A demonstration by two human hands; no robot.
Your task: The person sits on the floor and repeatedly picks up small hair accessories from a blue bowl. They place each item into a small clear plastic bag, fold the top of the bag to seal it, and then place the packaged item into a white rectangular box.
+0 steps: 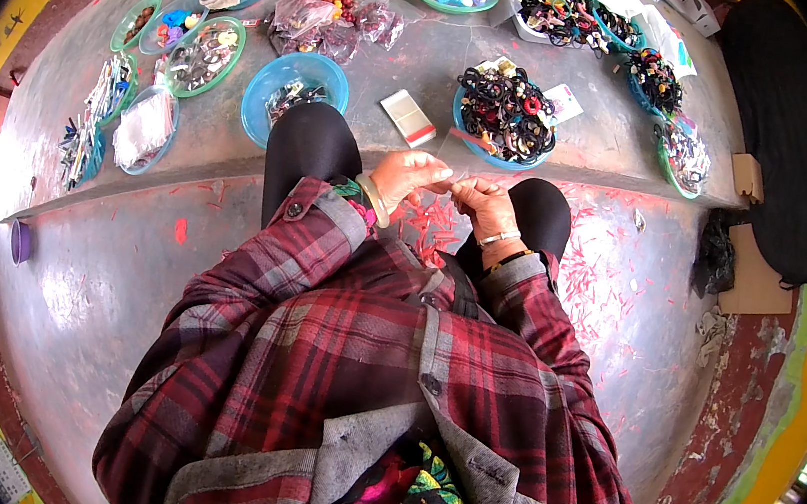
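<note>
Over my lap, my left hand (406, 180) and my right hand (486, 214) meet with the fingertips of each pinched together. Something thin and pale seems to lie between them, too small to make out. Just beyond my right hand, a blue bowl (456, 107) is heaped with black hair ties (507, 104), some with coloured bits. A red-and-white box (407, 117) rests flat on the grey ledge past my left hand. Beside it, a blue basin (260, 93) contains small metallic-looking pieces (294, 96).
Red paper scraps (588, 265) litter the floor around my legs. Green and blue trays of small goods, including a green tray (176, 73), line the ledge's left. More hair ties (656, 82) are at the right. A purple cup (21, 242) stands left; a black bag (717, 255) lies right.
</note>
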